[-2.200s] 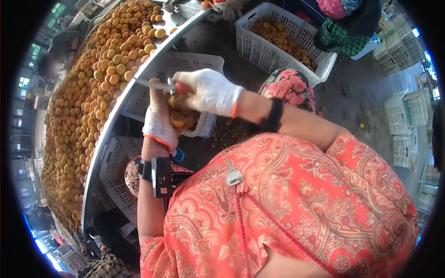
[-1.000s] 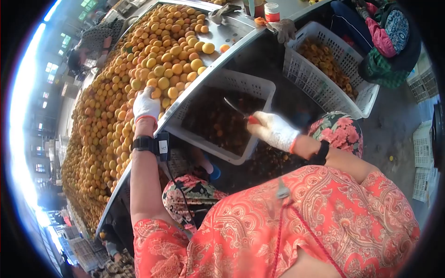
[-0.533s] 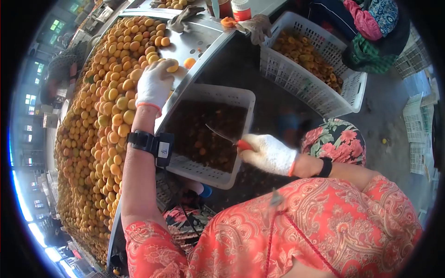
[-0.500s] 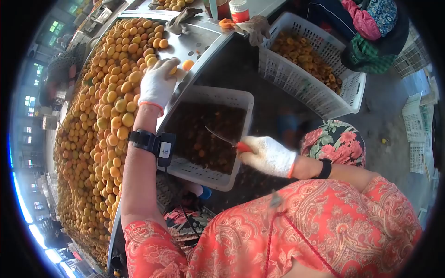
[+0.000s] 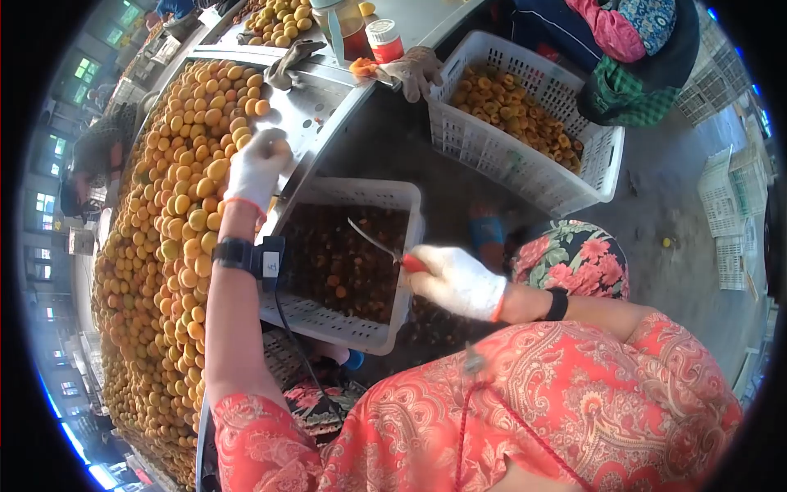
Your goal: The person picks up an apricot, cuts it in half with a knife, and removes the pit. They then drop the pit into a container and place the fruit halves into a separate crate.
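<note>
My left hand [image 5: 257,168], in a white glove, is closed at the edge of a big heap of apricots [image 5: 184,189] on the metal table. Its fingers are curled in, and what they hold, if anything, is hidden. In my white-gloved right hand [image 5: 459,281] is a knife [image 5: 375,238] with a red handle and a thin curved blade. The blade points up and left over a white plastic crate [image 5: 361,330]. Dark, mixed pieces [image 5: 344,254] with a few orange bits lie inside that crate.
Another white crate [image 5: 525,176] holds halved apricots [image 5: 516,111], beside a seated person in dark clothes. Another gloved hand [image 5: 416,72] is near a red-and-white jar [image 5: 384,41] and a clear jug [image 5: 340,29]. A grey glove [image 5: 291,63] lies on the table.
My left hand has curled tighter, and the apricots seen at its fingers and beside it on the metal no longer show. The view has shifted; my right hand still holds the knife over the crate.
</note>
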Available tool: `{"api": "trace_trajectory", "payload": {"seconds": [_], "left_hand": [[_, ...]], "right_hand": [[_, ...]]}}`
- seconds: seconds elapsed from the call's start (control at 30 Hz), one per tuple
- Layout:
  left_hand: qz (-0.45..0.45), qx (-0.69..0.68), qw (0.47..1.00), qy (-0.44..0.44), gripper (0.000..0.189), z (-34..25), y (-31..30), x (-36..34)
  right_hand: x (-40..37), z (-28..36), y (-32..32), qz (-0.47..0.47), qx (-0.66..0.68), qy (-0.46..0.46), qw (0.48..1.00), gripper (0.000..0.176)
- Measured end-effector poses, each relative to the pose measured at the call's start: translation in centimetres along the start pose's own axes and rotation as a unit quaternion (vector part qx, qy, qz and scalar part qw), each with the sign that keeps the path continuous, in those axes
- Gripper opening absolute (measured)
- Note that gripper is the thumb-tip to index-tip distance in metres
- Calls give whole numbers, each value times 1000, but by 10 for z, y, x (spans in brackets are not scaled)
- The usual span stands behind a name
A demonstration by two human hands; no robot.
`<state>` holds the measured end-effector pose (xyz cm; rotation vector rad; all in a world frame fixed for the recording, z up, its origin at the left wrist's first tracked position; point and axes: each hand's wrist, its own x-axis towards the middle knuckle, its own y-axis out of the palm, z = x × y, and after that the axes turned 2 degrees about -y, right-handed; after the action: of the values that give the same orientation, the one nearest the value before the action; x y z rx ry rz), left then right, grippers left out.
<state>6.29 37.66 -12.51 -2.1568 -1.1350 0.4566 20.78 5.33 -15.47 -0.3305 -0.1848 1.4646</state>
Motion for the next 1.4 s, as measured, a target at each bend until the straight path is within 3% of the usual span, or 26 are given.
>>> {"api": "trace_trajectory", "payload": {"seconds": [0.03, 0.13, 0.23, 0.37, 0.47, 0.53, 0.8, 0.87, 1.0, 1.07, 1.4], "left_hand": [[-1, -137, 990, -41, 35, -14, -6, -11], [-13, -329, 944, -37, 33, -70, -21, -73], [-17, -403, 915, -17, 36, -101, -21, -137], [-42, -487, 870, -64, 41, -118, -4, -206], [-87, -479, 871, -60, 42, -140, 3, -248], [-87, -469, 877, -62, 44, -150, 0, -270], [-114, -468, 876, 3, 48, -180, -11, -320], [-132, -477, 868, 31, 47, -187, -10, -326], [-166, -464, 869, 36, 41, -193, -9, -334], [-178, -471, 864, 24, 39, -199, -8, -337], [-167, -533, 828, 41, 38, -205, -7, -340]], "right_hand": [[-1, 6, -2, -27, 24, -12, 999, 24], [-5, 22, -7, -49, 105, -6, 993, 21], [-10, 42, -14, -46, 122, -37, 991, 21], [-27, 66, -20, -5, 100, -110, 989, 24], [-43, 80, -7, 17, 180, -175, 968, 22], [-55, 101, -9, 68, 98, -181, 976, 23], [-82, 124, 5, 63, 40, -255, 964, 26], [-87, 127, 6, 75, 34, -244, 966, 14], [-98, 137, 5, 66, -18, -238, 969, 15], [-98, 134, 13, 34, 31, -255, 966, 29], [-102, 134, 11, 65, 7, -235, 970, 26]]}}
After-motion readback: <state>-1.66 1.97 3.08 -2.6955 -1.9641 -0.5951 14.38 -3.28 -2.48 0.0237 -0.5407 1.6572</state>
